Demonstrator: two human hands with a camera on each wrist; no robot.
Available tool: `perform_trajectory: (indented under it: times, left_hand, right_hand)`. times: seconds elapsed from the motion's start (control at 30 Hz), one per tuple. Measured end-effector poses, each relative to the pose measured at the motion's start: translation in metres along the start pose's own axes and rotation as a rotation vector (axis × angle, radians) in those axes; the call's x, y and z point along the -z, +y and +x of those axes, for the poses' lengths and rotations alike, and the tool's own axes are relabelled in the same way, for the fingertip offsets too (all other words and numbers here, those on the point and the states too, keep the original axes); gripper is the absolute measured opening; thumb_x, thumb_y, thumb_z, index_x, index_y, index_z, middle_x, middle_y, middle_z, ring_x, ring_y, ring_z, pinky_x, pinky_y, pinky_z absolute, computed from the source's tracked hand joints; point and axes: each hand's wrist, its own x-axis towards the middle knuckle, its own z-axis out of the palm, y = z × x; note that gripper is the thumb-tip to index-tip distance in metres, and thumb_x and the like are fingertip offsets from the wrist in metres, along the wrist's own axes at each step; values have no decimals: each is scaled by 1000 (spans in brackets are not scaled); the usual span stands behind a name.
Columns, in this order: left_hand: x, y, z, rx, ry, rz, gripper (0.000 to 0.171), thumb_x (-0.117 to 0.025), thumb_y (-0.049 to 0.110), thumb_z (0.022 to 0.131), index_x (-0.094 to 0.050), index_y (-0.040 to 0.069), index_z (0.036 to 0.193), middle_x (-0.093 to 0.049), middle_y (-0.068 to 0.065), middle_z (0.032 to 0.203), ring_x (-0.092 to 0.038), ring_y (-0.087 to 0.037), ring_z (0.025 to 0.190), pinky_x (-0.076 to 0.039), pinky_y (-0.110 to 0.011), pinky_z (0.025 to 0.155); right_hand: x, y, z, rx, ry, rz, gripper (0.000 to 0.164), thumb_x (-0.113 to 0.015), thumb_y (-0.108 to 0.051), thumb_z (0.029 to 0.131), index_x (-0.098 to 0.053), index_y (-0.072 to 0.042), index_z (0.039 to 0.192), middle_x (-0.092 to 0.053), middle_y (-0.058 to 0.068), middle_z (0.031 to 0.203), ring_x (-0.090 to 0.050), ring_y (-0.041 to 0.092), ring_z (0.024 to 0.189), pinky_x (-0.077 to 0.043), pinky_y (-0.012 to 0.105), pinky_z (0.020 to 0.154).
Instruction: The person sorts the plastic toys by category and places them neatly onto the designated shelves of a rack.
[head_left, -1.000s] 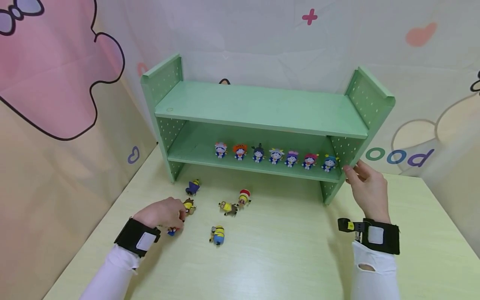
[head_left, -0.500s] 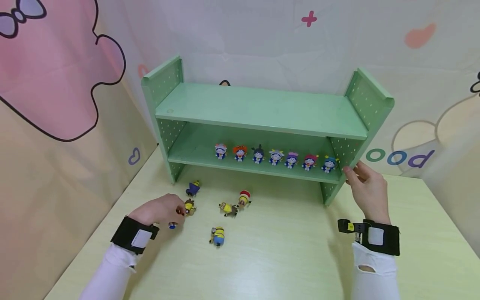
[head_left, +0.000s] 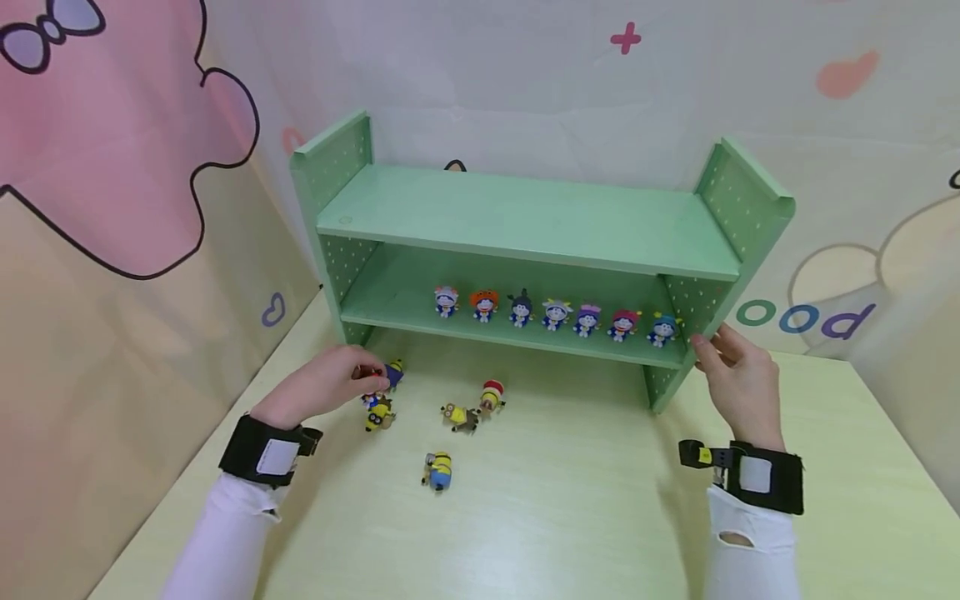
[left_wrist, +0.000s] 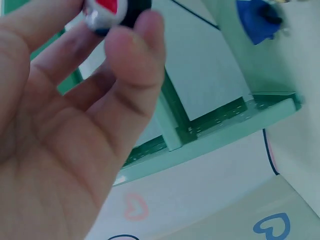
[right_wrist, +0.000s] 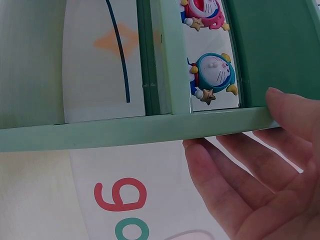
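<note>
My left hand (head_left: 322,386) pinches a small red, white and blue figurine (left_wrist: 112,12) between thumb and fingers, just in front of the shelf's left foot. Most of that figurine is covered by the fingers in the head view. Beside the fingertips lies a figurine in a purple-blue cape (head_left: 393,374); a yellow and brown Minion figurine (head_left: 379,416) lies just below. My right hand (head_left: 742,379) grips the edge of the right side panel (right_wrist: 220,120) of the green shelf (head_left: 525,218), thumb on the inner side, fingers outside.
Several blue-and-white Doraemon figurines (head_left: 555,315) in varied hats stand in a row on the lower board. On the table (head_left: 555,517) lie a red-hatted Minion (head_left: 492,395), a grey-brown Minion (head_left: 459,416) and a blue-overalled Minion (head_left: 439,471). A printed cloth hangs behind.
My left hand has lifted the figurine from the table at the lower left and moved it up toward the shelf's left foot. The right hand keeps its grip on the side panel.
</note>
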Motion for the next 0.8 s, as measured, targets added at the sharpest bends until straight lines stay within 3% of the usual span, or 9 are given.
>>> perform_trajectory:
  times: [0.23,0.5,0.8]
  left_hand:
    - [10,3,19,23,204,-32,8,-66,18,97,-70,12,99,-57,4,85,-52,-15,75,-45,-30,65]
    - [13,9,45,56,384,-45,16,-66,18,96,-69,7,108,-59,-2,101,-55,-19,90,-47,-33,74]
    - [11,18,69,93,623,-92,23,-70,19,94,-67,2,109,-59,-7,99,-55,-21,88,-44,-34,71]
  right_hand:
    - [0,2,-1,14,11,-14,49,-50,-41,104,-48,-17,146,-57,10,130,-65,26,100,-51,32,83]
    - [1,3,-2,14,15,-8,48,-50,-40,104,-48,-17,146,-57,11,130,-65,22,100,-51,32,84]
    - [-1,1,-1,14,19,10,47,-50,-38,104,-48,-16,146,-55,10,132,-63,27,106,-51,30,83]
